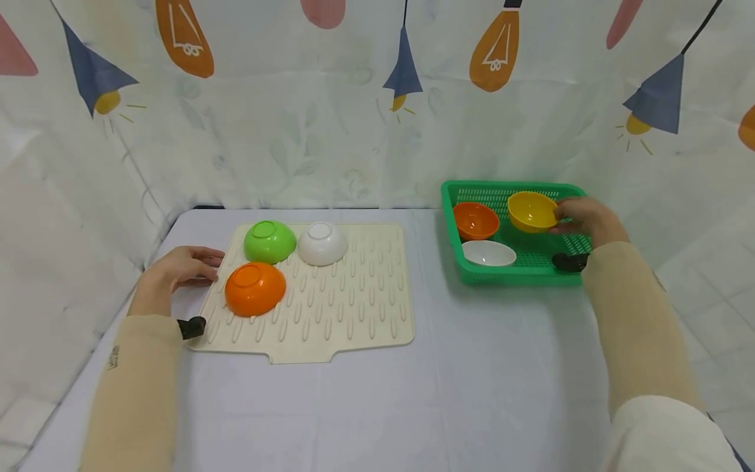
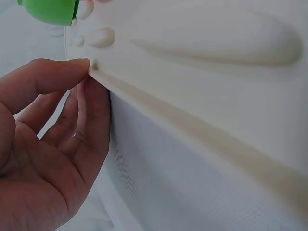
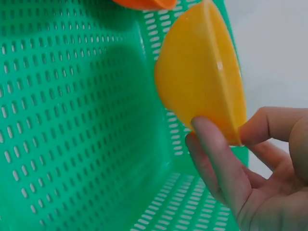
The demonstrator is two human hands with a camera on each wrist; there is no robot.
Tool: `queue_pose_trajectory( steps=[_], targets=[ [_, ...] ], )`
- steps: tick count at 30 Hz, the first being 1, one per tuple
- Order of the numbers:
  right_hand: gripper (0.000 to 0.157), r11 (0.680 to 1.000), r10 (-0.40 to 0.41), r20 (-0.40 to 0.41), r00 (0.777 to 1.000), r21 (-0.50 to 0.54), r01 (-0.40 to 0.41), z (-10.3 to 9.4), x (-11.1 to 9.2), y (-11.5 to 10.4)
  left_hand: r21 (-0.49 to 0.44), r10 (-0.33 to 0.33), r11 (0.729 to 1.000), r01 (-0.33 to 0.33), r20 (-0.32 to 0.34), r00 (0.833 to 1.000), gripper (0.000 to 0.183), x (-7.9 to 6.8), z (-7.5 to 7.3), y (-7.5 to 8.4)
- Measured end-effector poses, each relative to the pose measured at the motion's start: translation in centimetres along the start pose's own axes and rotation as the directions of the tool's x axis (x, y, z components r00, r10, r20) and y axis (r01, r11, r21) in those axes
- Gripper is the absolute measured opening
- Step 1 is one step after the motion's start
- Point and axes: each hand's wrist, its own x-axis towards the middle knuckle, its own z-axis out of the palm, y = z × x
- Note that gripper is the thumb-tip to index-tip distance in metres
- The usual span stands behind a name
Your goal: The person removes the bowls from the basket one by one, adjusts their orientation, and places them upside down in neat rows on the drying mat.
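My right hand pinches the rim of a yellow bowl, thumb on one side and fingers on the other, above the green basket. In the right wrist view the yellow bowl is tilted on its side. An orange bowl and a white bowl sit in the basket's left part. At the left, my left hand pinches the edge of a cream ridged draining mat. Upside down on that mat are a green bowl, a white bowl and a larger orange bowl.
A white cloth covers the table. Behind it hangs a curtain printed with lamps and bulbs, close to the table's back edge. The basket stands at the back right, apart from the mat.
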Motion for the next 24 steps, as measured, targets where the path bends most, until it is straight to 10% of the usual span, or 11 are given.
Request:
queue_pose_trajectory(
  steps=[24],
  targets=[
    [0.068,0.959,-0.194,0.013,0.981,0.211,0.186,6.9,-2.6,-5.9,0.024,0.016,1.000,-0.015,-0.051,0.999,0.075,-0.7,0.9,0.5]
  ],
)
